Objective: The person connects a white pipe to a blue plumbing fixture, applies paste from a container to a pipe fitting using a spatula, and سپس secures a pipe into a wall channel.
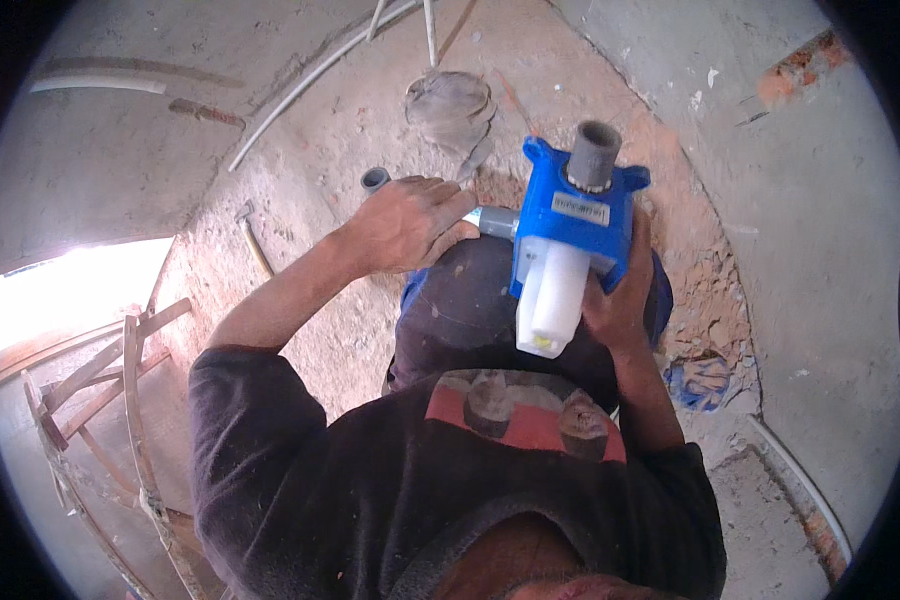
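Observation:
Above my knees is a blue plastic plumbing valve box (580, 225) with side lugs, a pale label and white translucent covers (553, 295) on its near side. A short grey pipe fitting (595, 155) stands out from its far side. From its left side runs another grey pipe (495, 222). My left hand (410, 222) is closed round the left part of this pipe, and a grey open pipe end (374, 180) shows just beyond the hand. My right hand (618, 295) grips the box from its right side; some of those fingers are hidden behind it.
A hammer (254, 240) lies on the dusty floor to the left. A crumpled sack (450, 110) and thin white pipes (320, 75) lie ahead. Broken rubble (710, 290) and a blue bundle (698, 383) are at the right. A wooden frame (130, 400) stands at the lower left.

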A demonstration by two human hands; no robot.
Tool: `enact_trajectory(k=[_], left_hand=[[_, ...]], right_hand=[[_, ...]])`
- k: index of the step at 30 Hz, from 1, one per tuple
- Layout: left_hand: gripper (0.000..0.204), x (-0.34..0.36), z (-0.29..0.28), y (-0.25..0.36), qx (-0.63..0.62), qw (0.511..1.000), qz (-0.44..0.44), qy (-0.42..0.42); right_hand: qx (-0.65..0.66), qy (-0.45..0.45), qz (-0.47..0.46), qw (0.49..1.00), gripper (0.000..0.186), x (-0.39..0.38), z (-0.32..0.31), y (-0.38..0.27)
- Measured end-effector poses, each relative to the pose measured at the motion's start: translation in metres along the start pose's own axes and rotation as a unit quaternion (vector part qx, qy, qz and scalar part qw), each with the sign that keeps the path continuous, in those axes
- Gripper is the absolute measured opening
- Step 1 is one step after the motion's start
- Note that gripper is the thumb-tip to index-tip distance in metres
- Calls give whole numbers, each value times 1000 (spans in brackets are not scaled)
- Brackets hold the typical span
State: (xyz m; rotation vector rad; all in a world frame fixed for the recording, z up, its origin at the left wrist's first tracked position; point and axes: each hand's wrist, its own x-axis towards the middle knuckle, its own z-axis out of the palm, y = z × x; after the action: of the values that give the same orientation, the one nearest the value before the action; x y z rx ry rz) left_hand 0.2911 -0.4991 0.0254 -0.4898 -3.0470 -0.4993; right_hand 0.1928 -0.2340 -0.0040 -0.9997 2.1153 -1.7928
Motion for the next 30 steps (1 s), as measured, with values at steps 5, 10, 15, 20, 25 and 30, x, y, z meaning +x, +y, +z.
enact_trajectory(k=[5,10,15,20,25,30], left_hand=[[34,-11,1,8,27,998,-48,19],[34,-6,-8,-9,-18,998,-30,-53],[38,5,-11,-13,-64,989,-41,-125],[42,9,-14,-10,-88,986,-56,-128],[50,8,-36,-8,125,988,-51,68],[47,-18,-10,-48,-407,846,-328,99]], right_hand=[[31,-19,39,999,81,4,3,4],[39,-26,-15,999,84,2,9,11],[44,-5,23,999,85,3,11,6],[64,11,25,998,83,2,9,14],[108,10,37,993,84,4,11,7],[66,9,16,998,84,3,12,14]])
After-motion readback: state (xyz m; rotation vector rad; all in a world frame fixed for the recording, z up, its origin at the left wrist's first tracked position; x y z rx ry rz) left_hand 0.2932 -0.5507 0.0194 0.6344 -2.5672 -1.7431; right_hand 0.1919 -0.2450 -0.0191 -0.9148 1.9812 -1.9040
